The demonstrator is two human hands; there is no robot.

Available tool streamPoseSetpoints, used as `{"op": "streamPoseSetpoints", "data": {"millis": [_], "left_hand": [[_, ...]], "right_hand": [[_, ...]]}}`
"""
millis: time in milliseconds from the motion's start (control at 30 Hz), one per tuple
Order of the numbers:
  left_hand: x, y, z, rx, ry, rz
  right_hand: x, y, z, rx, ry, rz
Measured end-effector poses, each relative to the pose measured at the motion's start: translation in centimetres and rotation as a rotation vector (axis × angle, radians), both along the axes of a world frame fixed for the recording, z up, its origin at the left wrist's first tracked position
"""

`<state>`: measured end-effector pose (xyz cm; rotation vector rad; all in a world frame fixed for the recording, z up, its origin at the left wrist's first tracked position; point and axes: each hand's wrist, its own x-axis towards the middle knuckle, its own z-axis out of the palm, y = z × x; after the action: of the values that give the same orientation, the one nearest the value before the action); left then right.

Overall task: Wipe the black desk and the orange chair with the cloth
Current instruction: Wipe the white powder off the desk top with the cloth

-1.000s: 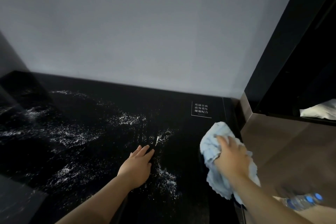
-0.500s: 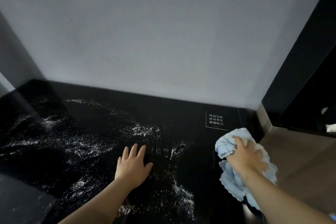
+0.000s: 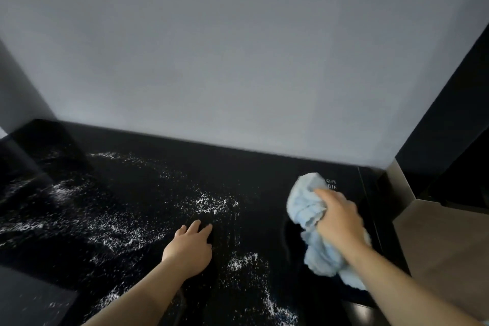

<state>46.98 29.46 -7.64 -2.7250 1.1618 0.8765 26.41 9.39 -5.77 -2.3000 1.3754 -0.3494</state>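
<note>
This looks like a furnished room such as a hotel room or a modern home, though which one cannot be told. A glossy black desk (image 3: 148, 174) is built against a plain grey wall (image 3: 238, 47) at twelve o'clock. At two o'clock a small white printed notice (image 3: 332, 185) with characters sits on the desktop, the kind of label guest rooms carry. At three o'clock stand dark tall panelling (image 3: 455, 103) and a brown floor (image 3: 447, 243).
</note>
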Motion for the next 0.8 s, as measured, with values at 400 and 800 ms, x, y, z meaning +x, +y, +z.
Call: {"op": "streamPoseSetpoints", "data": {"millis": [400,800], "left_hand": [[-0.2,0.4,0.0,-0.031,-0.083,-0.024],[3.0,-1.9,0.3,-0.053,-0.106,0.086]], "right_hand": [[3.6,5.6,-0.4,0.134,-0.167,0.277],[4.7,6.7,-1.0,-0.029,0.038,0.487]]}}
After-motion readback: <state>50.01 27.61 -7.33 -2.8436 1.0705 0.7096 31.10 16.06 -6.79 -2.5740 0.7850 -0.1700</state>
